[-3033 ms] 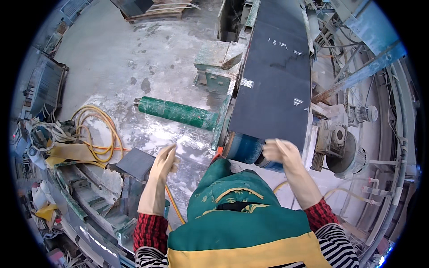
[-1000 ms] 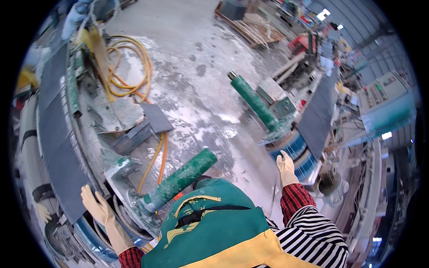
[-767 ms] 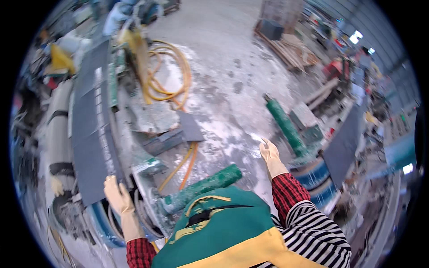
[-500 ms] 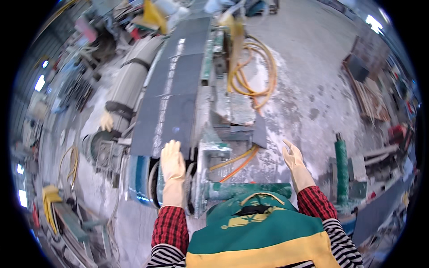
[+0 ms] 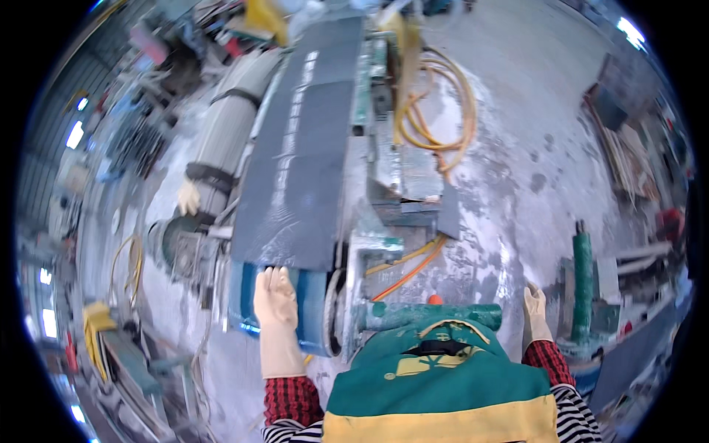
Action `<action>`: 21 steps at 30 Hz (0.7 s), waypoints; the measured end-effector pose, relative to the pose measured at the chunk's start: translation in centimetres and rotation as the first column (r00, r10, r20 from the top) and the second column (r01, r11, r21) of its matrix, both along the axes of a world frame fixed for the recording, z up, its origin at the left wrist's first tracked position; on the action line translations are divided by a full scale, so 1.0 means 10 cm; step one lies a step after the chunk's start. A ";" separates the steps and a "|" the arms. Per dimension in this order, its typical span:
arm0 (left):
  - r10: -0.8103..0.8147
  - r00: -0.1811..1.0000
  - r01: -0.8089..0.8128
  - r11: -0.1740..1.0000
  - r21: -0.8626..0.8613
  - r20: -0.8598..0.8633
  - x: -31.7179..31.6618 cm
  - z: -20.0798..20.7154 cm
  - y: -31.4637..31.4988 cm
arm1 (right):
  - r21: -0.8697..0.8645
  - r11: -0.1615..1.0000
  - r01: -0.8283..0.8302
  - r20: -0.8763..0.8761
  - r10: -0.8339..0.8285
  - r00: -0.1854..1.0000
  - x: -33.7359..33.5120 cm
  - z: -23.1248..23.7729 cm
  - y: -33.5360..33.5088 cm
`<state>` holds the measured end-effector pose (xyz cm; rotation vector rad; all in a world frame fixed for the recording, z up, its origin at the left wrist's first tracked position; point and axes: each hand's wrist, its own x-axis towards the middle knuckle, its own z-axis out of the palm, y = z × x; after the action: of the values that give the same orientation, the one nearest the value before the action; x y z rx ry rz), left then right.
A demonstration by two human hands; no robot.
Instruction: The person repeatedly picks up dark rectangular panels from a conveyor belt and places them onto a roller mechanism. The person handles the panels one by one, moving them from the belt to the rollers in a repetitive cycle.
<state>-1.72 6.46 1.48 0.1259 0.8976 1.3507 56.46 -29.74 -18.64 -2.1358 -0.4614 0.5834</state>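
Here, at the worker's far left, a bright yellow sheet [image 5: 97, 328] drapes the end of a dusty green metal frame [image 5: 131, 362]. Next along, a loose cream glove [image 5: 188, 197] lies against a long grey ribbed cylinder [image 5: 225, 133] ringed with dark bands. The worker's left hand [image 5: 276, 295], in a cream rubber glove below a red-and-black checked cuff, reaches palm down over a broad blue drum [image 5: 314, 303], fingers straight and together, clenched on nothing. Its fingertips meet the near edge of a dark grey flat slab [image 5: 295, 229] in view; whether they press on it I cannot tell. The slab lies flat at the drum end of the line, with more dark sheeting beyond.

To the right, a stout green roller [image 5: 443, 316] juts sideways before the worker's green apron [image 5: 443, 384] with its yellow band, while a yellow hose [image 5: 471, 114] coils on the wet concrete floor [image 5: 509, 170] farther off. The gloved right hand [image 5: 535, 306] hangs free, fingers extended and grasping nothing, near a second green cylinder [image 5: 582, 288] at far right.
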 end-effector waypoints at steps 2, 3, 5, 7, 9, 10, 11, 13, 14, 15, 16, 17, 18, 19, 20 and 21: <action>-0.480 0.839 0.434 0.875 0.217 0.258 -0.15 -0.10 0.10 | -0.255 0.958 0.131 0.128 -0.101 0.987 -0.41 0.50 0.05; -0.654 0.672 0.573 0.756 0.316 0.347 -0.19 -0.10 0.12 | -0.442 0.887 0.133 0.201 -0.046 0.979 -0.56 0.80 0.11; -0.733 0.415 0.639 0.657 0.401 0.539 -0.31 -0.16 0.13 | -0.258 0.941 0.220 0.297 -0.139 0.945 -0.65 0.80 -0.10; -0.538 0.418 0.570 0.783 0.249 0.732 -0.60 -0.33 0.11 | -0.288 0.900 0.327 0.119 -0.305 0.945 -0.65 0.87 0.14; -0.457 0.423 0.587 0.796 0.149 0.782 -0.66 -0.35 0.17 | -0.110 0.907 0.407 -0.008 -0.411 0.912 -0.57 0.32 -0.02; -0.520 0.442 0.668 0.735 0.118 0.731 -0.64 -0.27 0.20 | -0.123 0.898 0.422 -0.078 -0.432 0.898 -0.63 0.59 0.11; -0.589 0.444 0.757 0.650 0.070 0.675 -0.58 -0.20 0.25 | -0.127 0.883 0.452 -0.095 -0.464 0.881 -0.64 0.35 -0.05; -0.639 0.506 0.803 0.594 -0.046 0.580 -0.65 -0.18 0.28 | -0.147 0.875 0.461 -0.085 -0.475 0.876 -0.86 0.43 -0.03; -0.628 0.547 0.792 0.603 -0.098 0.554 -0.70 -0.21 0.31 | -0.153 0.863 0.481 -0.071 -0.495 0.866 -0.89 0.38 -0.11; -0.617 0.584 0.779 0.608 -0.151 0.527 -0.70 -0.23 0.34 | -0.162 0.848 0.505 -0.055 -0.518 0.853 -0.95 0.31 -0.23; -0.610 0.504 0.820 0.561 -0.116 0.612 -0.68 -0.23 0.33 | -0.167 0.839 0.519 -0.041 -0.531 0.846 -1.00 0.25 -0.30; -0.610 0.508 0.819 0.560 -0.123 0.608 -0.66 -0.22 0.32 | -0.212 0.829 0.518 -0.052 -0.539 0.841 -1.04 0.20 -0.42; -0.607 0.518 0.815 0.564 -0.132 0.603 -0.63 -0.18 0.28 | -0.257 0.821 0.510 -0.066 -0.541 0.838 -1.09 0.17 -0.56; -0.604 0.529 0.808 0.573 -0.137 0.596 -0.63 -0.14 0.25 | -0.298 0.815 0.496 -0.080 -0.539 0.838 -1.13 0.19 -0.66; -0.348 0.353 0.837 0.532 -0.127 0.869 -0.66 -0.21 0.22 | -0.320 0.804 0.501 -0.086 -0.551 0.830 -1.16 0.19 -0.75; -0.028 0.121 0.860 0.502 -0.091 0.992 -0.69 -0.33 0.21 | -0.287 0.804 0.521 -0.059 -0.557 0.828 -1.19 0.19 -0.81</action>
<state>-8.61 8.52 -1.79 -0.8713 0.1494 0.0963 44.60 -37.88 -16.74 -2.3096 0.3299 0.4717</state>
